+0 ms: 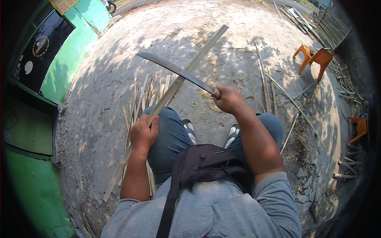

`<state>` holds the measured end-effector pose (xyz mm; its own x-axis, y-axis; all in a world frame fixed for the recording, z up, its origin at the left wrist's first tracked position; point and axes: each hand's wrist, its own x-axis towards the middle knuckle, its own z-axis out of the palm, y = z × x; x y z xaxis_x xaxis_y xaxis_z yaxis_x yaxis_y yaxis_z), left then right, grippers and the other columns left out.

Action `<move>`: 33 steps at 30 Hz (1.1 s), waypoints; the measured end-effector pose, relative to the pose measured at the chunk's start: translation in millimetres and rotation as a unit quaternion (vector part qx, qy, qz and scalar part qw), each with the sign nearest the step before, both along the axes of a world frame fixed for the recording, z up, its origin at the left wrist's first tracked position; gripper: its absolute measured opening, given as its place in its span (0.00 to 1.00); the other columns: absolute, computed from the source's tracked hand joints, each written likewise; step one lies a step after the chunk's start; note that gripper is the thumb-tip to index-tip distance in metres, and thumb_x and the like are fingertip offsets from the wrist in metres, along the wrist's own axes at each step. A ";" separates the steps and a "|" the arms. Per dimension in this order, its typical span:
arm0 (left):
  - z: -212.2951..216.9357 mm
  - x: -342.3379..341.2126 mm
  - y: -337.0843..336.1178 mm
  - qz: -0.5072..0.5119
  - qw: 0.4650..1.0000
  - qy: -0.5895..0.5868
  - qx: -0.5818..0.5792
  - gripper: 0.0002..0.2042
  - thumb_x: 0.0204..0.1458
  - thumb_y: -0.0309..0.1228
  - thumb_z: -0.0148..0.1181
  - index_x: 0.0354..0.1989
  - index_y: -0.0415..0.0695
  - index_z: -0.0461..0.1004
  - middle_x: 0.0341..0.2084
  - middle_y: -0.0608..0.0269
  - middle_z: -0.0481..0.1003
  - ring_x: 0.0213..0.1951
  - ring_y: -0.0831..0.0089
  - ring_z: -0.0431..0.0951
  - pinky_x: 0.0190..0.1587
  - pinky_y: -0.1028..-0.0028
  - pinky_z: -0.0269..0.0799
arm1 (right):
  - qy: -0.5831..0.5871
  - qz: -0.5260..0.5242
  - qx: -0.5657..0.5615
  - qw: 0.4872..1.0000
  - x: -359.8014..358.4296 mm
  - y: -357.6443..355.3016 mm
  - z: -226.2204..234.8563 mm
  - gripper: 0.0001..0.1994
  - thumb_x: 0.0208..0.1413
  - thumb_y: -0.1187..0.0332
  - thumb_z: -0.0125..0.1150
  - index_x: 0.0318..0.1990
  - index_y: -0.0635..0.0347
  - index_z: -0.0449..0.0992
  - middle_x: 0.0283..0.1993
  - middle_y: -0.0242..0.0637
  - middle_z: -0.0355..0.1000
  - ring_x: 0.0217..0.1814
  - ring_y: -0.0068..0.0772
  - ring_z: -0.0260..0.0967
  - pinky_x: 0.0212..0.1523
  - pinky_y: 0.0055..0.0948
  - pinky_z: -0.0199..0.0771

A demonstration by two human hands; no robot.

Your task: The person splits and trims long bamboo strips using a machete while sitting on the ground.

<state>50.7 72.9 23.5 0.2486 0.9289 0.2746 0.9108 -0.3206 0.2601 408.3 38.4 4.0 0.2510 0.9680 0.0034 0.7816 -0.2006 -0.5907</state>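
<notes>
My left hand (143,134) is closed round a long, flat bamboo strip (201,53) beside my left knee. The strip slants from the lower left, past my thigh, up to the far middle. My right hand (230,99) grips the handle of a machete (166,65) in front of my right knee. Its long, slightly curved blade points to the far left and crosses the strip at about the middle of the strip's far half. Whether the edge bites into the bamboo I cannot tell. More split bamboo strips (139,95) lie on the ground to the left of my left leg.
An orange plastic stool (320,59) stands at the far right, near a heap of bamboo (345,79). Loose strips (291,99) lie on the ground ahead of my right knee. A green wall (67,59) rises at the left. A black bag (206,162) rests on my lap.
</notes>
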 end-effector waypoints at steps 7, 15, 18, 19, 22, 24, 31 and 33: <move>-4.8 -2.3 1.1 -0.027 0.999 -0.017 0.033 0.23 0.66 0.53 0.59 0.33 0.43 0.76 0.26 0.44 0.80 0.32 0.38 0.82 0.36 0.45 0.75 | -0.039 0.112 -0.037 0.992 -29.7 -0.8 1.9 0.09 0.64 0.59 0.62 0.45 0.46 0.85 0.44 0.44 0.84 0.50 0.54 0.82 0.51 0.49 0.81; -4.0 -3.3 1.6 -0.036 0.998 -0.033 0.027 0.23 0.65 0.53 0.60 0.32 0.42 0.75 0.25 0.43 0.79 0.31 0.37 0.82 0.34 0.46 0.75 | -0.107 0.097 -0.026 0.989 -5.5 2.6 7.2 0.08 0.63 0.59 0.63 0.43 0.43 0.86 0.43 0.42 0.84 0.50 0.53 0.82 0.50 0.49 0.81; -1.9 -3.9 -0.1 -0.030 0.999 -0.035 0.027 0.23 0.65 0.53 0.60 0.32 0.42 0.75 0.25 0.43 0.79 0.31 0.37 0.82 0.35 0.46 0.75 | -0.025 -0.013 -0.037 0.999 0.0 -0.1 14.0 0.09 0.64 0.56 0.63 0.43 0.44 0.86 0.44 0.46 0.83 0.50 0.56 0.81 0.51 0.52 0.80; -2.0 -3.3 0.1 -0.030 0.999 -0.036 0.026 0.23 0.65 0.53 0.60 0.32 0.42 0.75 0.25 0.43 0.79 0.31 0.37 0.82 0.35 0.46 0.75 | -0.025 -0.013 -0.038 0.999 1.3 -0.6 13.4 0.09 0.64 0.56 0.63 0.43 0.44 0.86 0.44 0.46 0.83 0.50 0.56 0.81 0.51 0.52 0.80; -2.2 -1.8 1.1 -0.023 0.999 -0.022 0.019 0.24 0.65 0.53 0.60 0.32 0.42 0.75 0.25 0.43 0.79 0.32 0.37 0.82 0.35 0.45 0.74 | -0.018 -0.031 -0.029 0.999 3.1 -0.2 6.4 0.09 0.64 0.57 0.65 0.43 0.47 0.86 0.44 0.48 0.83 0.50 0.57 0.81 0.51 0.52 0.80; -3.1 -1.1 0.8 -0.033 0.998 -0.014 0.051 0.24 0.66 0.54 0.60 0.31 0.43 0.75 0.23 0.45 0.79 0.29 0.40 0.83 0.33 0.45 0.76 | 0.028 0.001 -0.027 0.999 -0.8 -1.5 0.7 0.09 0.62 0.59 0.66 0.44 0.48 0.86 0.44 0.49 0.83 0.49 0.59 0.80 0.50 0.52 0.79; -6.2 -2.2 3.5 -0.037 0.997 -0.030 0.058 0.24 0.65 0.53 0.60 0.31 0.42 0.75 0.24 0.44 0.80 0.29 0.39 0.83 0.33 0.45 0.76 | 0.046 0.076 0.018 0.996 -11.0 3.5 -9.9 0.09 0.62 0.60 0.66 0.41 0.53 0.84 0.41 0.49 0.83 0.47 0.58 0.81 0.48 0.51 0.80; -5.6 -2.5 2.7 -0.032 0.998 -0.042 0.028 0.24 0.66 0.53 0.60 0.31 0.41 0.76 0.26 0.42 0.79 0.32 0.37 0.82 0.35 0.46 0.75 | -0.012 0.105 0.017 0.994 -17.3 0.0 -4.5 0.09 0.63 0.59 0.64 0.40 0.53 0.83 0.39 0.49 0.82 0.46 0.57 0.81 0.47 0.51 0.81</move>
<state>48.2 75.7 17.9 0.2803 0.8949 0.3473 0.8640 -0.3929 0.3149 391.0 38.4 -0.5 0.0418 0.9983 0.0408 0.8183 -0.0108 -0.5747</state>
